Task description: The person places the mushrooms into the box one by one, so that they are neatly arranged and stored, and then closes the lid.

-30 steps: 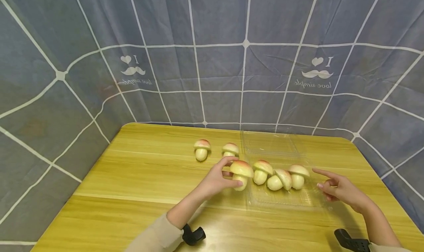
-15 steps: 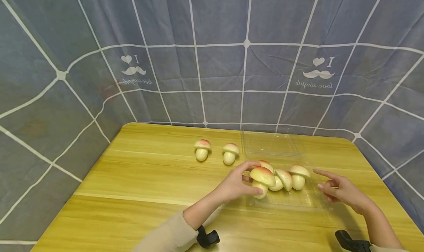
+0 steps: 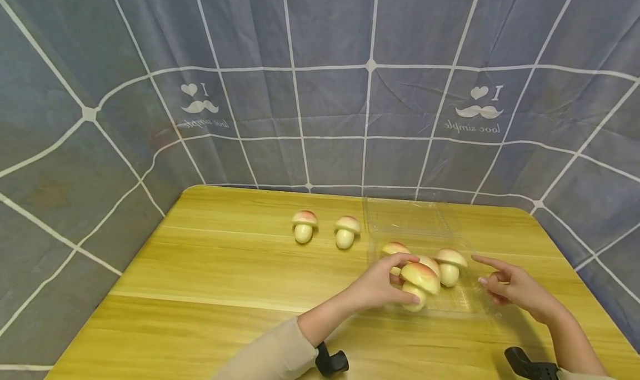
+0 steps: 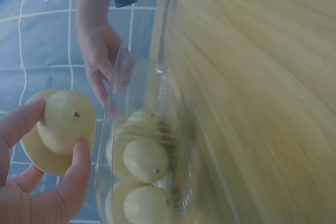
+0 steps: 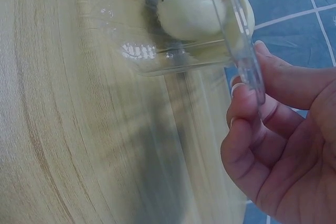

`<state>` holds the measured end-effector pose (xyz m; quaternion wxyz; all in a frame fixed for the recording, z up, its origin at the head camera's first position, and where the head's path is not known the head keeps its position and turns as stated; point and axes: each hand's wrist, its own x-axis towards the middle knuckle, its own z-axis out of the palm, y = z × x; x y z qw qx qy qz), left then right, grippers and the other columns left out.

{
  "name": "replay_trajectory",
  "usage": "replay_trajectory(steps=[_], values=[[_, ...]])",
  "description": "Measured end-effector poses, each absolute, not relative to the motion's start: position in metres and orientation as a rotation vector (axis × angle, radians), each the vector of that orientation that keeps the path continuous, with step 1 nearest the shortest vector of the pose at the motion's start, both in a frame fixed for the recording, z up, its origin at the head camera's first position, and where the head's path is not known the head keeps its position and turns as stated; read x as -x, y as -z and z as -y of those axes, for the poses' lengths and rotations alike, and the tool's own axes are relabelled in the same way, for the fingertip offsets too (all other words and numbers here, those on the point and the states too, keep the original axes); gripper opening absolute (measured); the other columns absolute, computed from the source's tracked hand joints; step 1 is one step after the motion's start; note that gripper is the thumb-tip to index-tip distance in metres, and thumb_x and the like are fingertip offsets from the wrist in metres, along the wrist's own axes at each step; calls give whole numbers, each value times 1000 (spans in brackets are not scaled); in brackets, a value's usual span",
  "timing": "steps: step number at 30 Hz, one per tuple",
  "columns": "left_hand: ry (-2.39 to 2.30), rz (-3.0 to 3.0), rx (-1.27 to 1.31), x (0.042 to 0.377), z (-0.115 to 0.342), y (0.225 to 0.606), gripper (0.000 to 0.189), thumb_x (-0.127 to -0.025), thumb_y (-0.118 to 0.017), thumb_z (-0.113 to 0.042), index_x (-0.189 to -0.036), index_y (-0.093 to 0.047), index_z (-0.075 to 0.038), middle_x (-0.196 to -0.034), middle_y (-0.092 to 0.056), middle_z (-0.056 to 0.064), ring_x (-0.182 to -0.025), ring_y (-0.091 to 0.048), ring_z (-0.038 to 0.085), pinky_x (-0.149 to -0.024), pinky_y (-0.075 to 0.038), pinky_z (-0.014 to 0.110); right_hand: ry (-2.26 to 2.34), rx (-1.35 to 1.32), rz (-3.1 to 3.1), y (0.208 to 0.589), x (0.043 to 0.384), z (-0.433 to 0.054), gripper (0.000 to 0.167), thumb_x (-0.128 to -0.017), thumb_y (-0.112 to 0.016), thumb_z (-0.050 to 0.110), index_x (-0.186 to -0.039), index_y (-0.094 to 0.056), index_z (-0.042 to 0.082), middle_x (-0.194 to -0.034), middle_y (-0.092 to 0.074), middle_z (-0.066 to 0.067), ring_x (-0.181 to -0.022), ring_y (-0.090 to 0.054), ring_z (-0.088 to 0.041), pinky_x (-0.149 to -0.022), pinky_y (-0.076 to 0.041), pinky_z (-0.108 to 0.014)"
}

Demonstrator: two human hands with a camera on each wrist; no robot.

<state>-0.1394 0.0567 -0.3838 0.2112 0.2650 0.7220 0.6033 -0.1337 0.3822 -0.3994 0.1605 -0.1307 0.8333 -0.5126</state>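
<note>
My left hand (image 3: 382,283) grips a toy mushroom (image 3: 421,278) with a reddish-yellow cap and pale stem. It hangs over a clear plastic container (image 3: 460,302), apart from the rim in the left wrist view. Three similar mushrooms lie inside, among them one at the right end (image 3: 450,268); the others are partly hidden behind my left hand and the held one. On the container's right side, my right hand (image 5: 289,129) pinches the rim (image 5: 252,72) between thumb and fingers.
Two more mushrooms, one at left (image 3: 303,227) and one nearer the container (image 3: 346,233), stand on the wooden table (image 3: 225,280). The container's open lid (image 3: 407,216) lies toward the back. A grey checked curtain (image 3: 330,102) hangs behind the table.
My left hand has carried its mushroom rightward from the container's left edge to over its middle, uncovering a mushroom on the table. The right hand has stayed in place.
</note>
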Motion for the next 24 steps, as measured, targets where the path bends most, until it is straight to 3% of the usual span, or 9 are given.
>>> replay_trajectory(steps=[7, 14, 18, 24], values=[[-1666, -2002, -743, 138, -72, 385, 64, -75, -77, -6, -132, -50, -14, -120, -47, -3, -82, -59, 5, -66, -50, 19, 1481, 395, -2370, 398, 133, -381, 48, -96, -52, 10, -140, -40, 26, -65, -49, 2, -55, -48, -8, -46, -39, -31], [-1676, -1998, -645, 138, -78, 388, 61, -76, -78, -10, -130, -52, -19, -114, -47, -4, -80, -59, 6, -62, -50, 20, 1480, 389, -2378, 398, 133, -378, 49, -96, -52, 10, -141, -38, 21, -66, -50, 2, -55, -48, -8, -46, -40, -30], [-1678, -1971, -588, 139, -80, 390, 60, -76, -78, -11, -129, -53, -22, -112, -48, -6, -81, -59, 7, -64, -50, 21, 1493, 379, -2362, 399, 133, -380, 49, -96, -52, 9, -137, -41, 32, -66, -50, 3, -56, -49, -8, -47, -42, -30], [-1689, -1896, -574, 144, -83, 389, 60, -78, -74, -6, -132, -50, -18, -123, -45, -1, -83, -60, 8, -68, -50, 22, 1494, 391, -2370, 400, 133, -381, 50, -96, -51, 8, -137, -41, 33, -66, -50, 3, -56, -50, -7, -47, -42, -30]])
